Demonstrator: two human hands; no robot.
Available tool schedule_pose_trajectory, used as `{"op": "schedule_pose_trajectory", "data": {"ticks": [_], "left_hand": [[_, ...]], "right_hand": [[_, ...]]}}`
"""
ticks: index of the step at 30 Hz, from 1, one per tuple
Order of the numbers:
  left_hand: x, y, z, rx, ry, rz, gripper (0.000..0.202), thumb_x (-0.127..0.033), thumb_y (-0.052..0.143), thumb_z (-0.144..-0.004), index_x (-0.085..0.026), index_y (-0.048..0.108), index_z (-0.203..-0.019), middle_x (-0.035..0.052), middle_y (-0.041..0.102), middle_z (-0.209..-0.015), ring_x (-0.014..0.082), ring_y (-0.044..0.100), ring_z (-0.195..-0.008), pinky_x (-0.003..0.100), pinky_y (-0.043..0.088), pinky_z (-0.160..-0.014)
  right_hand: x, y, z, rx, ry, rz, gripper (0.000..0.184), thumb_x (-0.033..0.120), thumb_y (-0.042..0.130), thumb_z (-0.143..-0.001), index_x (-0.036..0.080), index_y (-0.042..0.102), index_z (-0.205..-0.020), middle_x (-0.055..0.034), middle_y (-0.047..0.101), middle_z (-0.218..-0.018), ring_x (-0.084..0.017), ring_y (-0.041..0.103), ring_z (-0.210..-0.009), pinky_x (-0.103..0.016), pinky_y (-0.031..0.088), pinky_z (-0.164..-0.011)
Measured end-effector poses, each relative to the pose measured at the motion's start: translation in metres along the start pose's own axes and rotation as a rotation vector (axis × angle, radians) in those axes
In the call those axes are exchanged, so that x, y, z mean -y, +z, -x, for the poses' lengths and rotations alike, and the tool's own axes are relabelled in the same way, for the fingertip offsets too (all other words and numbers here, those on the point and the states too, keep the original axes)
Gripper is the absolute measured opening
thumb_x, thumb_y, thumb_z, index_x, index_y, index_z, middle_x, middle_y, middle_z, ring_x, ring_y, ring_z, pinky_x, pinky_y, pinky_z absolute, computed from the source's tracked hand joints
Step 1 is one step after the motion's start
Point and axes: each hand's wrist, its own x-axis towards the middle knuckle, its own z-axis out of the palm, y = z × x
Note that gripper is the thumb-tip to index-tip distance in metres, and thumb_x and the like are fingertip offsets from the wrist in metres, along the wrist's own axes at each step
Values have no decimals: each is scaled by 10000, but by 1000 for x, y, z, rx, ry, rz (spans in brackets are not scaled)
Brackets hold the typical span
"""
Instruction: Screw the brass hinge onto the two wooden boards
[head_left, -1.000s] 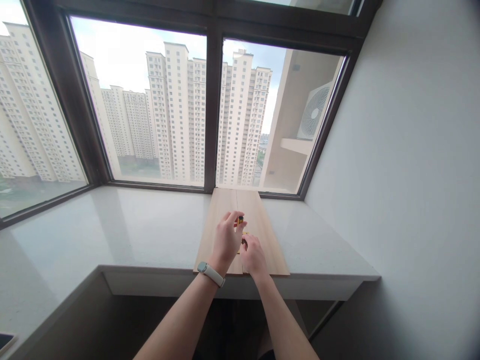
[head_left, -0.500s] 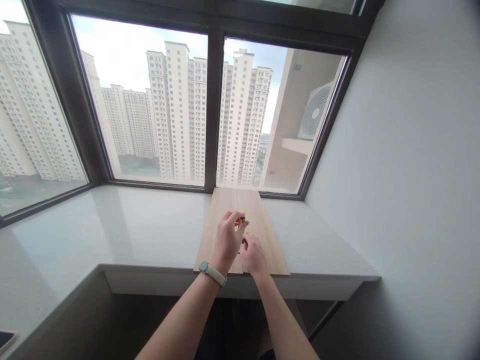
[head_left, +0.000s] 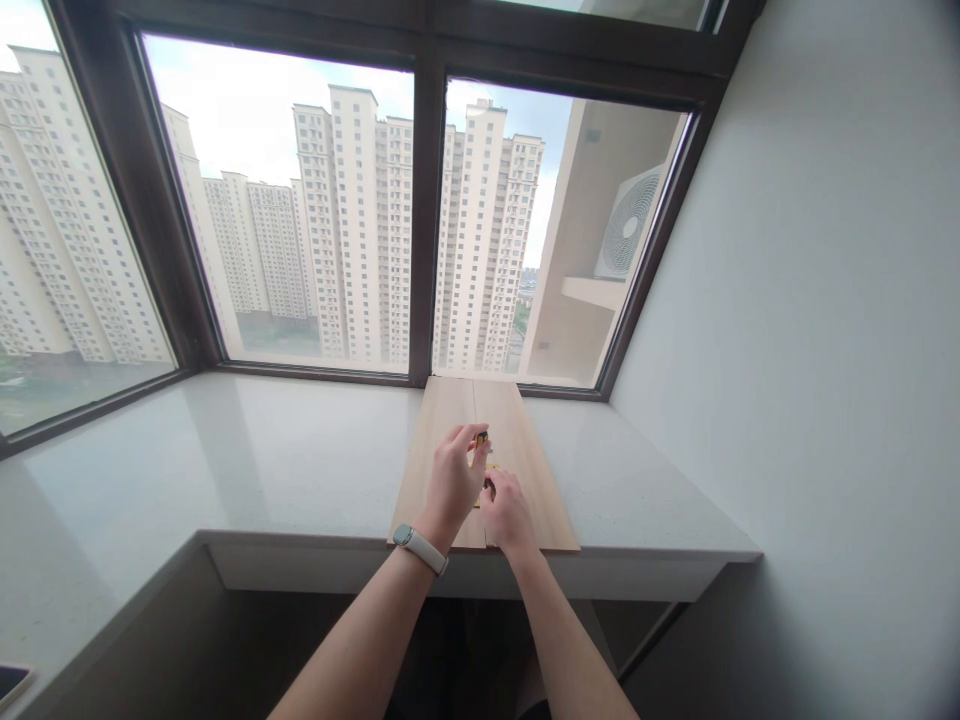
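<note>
Two light wooden boards (head_left: 525, 470) lie side by side on a white window ledge (head_left: 300, 460), reaching from the ledge's front edge to the window. My left hand (head_left: 452, 482), with a pale band on its wrist, hovers over the boards and pinches a small yellow and black object (head_left: 481, 438) between its fingertips. My right hand (head_left: 508, 512) is just to its right, fingers curled together on another small yellow piece (head_left: 491, 467) that is mostly hidden. What either object is cannot be made out.
Dark window frames (head_left: 425, 220) stand behind the ledge, with tall apartment blocks outside. A white wall (head_left: 810, 330) closes the right side. A dark gap lies below the ledge's front edge. A dark flat object's corner (head_left: 11, 682) shows at the bottom left.
</note>
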Motion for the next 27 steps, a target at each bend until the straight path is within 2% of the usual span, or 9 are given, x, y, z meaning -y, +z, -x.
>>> {"op": "schedule_pose_trajectory", "data": {"ticks": [5, 10, 16, 20, 23, 27], "left_hand": [[1, 2, 0, -8, -5, -27, 148, -238, 670, -922, -232, 684, -1069, 59, 677, -1032, 183, 700, -856, 347, 619, -769], [3, 4, -2, -28, -34, -35, 143, -200, 673, -910, -234, 686, -1048, 41, 675, -984, 165, 692, -804, 320, 610, -730], [2, 3, -3, -14, -34, 6, 240, -133, 627, -922, -236, 645, -1138, 48, 689, -1038, 155, 712, -814, 289, 618, -709], [2, 1, -2, -3, -17, 2, 193, -155, 580, -956, -232, 642, -1121, 54, 692, -1046, 173, 716, -870, 326, 630, -763], [2, 1, 0, -17, 2, -16, 149, -207, 616, -948, -235, 659, -1087, 57, 679, -1066, 180, 702, -895, 367, 629, -817], [2, 1, 1, -34, -5, -19, 145, -236, 672, -917, -235, 666, -1062, 57, 663, -1053, 172, 692, -829, 350, 638, -741]], "right_hand": [[1, 0, 0, 5, 11, 17, 307, 124, 446, -875, 225, 681, -1044, -80, 694, -1062, -247, 591, -1067, -358, 468, -961], [-1, 2, 0, -7, 5, 19, 317, 126, 443, -873, 219, 679, -1064, -82, 694, -1075, -246, 592, -1080, -356, 467, -967], [-1, 0, 1, -2, 2, 2, 320, 131, 441, -885, 220, 682, -1075, -85, 697, -1090, -242, 598, -1086, -351, 476, -962], [0, 0, 0, -7, 6, 12, 317, 125, 452, -874, 227, 690, -1057, -84, 700, -1067, -245, 599, -1067, -356, 478, -957], [0, 1, 0, -8, 5, 10, 321, 123, 447, -875, 228, 688, -1060, -83, 698, -1072, -247, 598, -1072, -362, 477, -960], [-1, 2, -1, -2, 6, 7, 326, 125, 447, -883, 228, 688, -1076, -85, 698, -1090, -247, 597, -1089, -362, 479, -970]]}}
